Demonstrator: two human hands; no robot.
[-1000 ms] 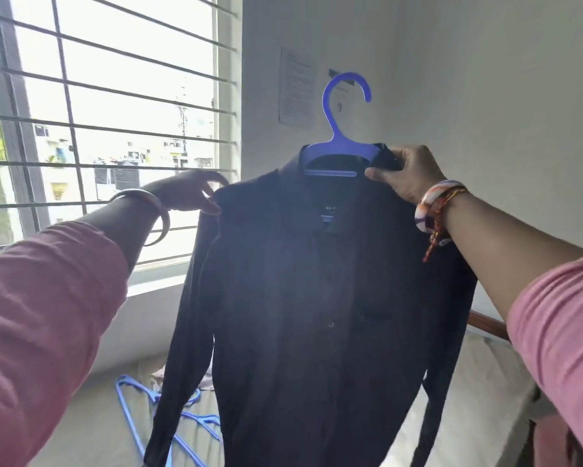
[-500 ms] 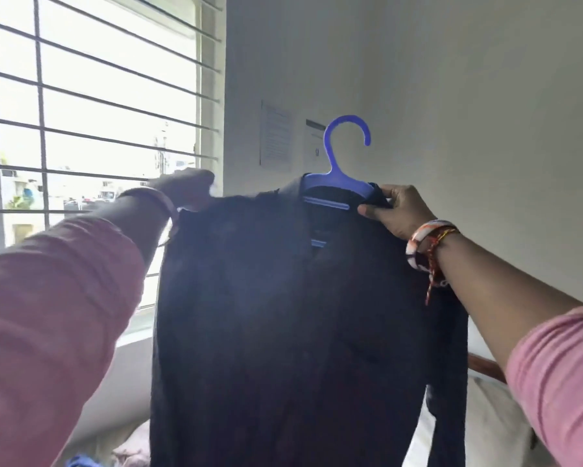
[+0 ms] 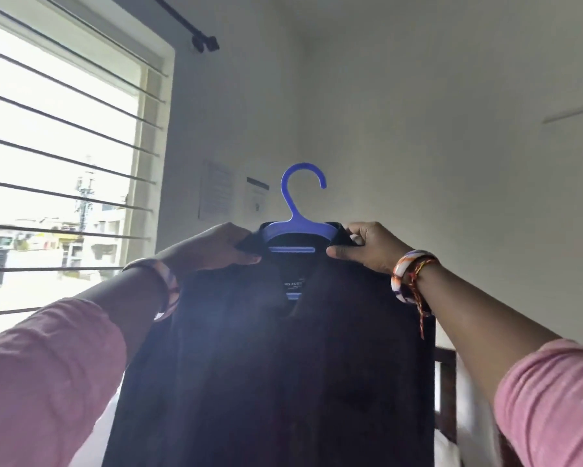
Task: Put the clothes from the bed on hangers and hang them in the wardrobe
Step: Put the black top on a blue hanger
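Observation:
A dark long-sleeved shirt (image 3: 276, 372) hangs on a blue plastic hanger (image 3: 298, 230), held up in front of me at head height. The hook of the hanger sticks up above the collar. My left hand (image 3: 216, 247) pinches the left side of the collar beside the hanger. My right hand (image 3: 367, 246) grips the right side of the collar and the hanger's shoulder. The shirt's body covers the lower middle of the view and hides the bed. The wardrobe is not in view.
A barred window (image 3: 64, 183) fills the left side, with a dark curtain rod (image 3: 195, 35) above it. Papers (image 3: 216, 192) are stuck on the white wall behind the shirt. A wooden headboard (image 3: 446, 392) shows at the lower right.
My left hand has moved from the shirt's left shoulder to the collar next to the hanger. The view has tilted upward, so the bed and the spare blue hangers have dropped out of sight.

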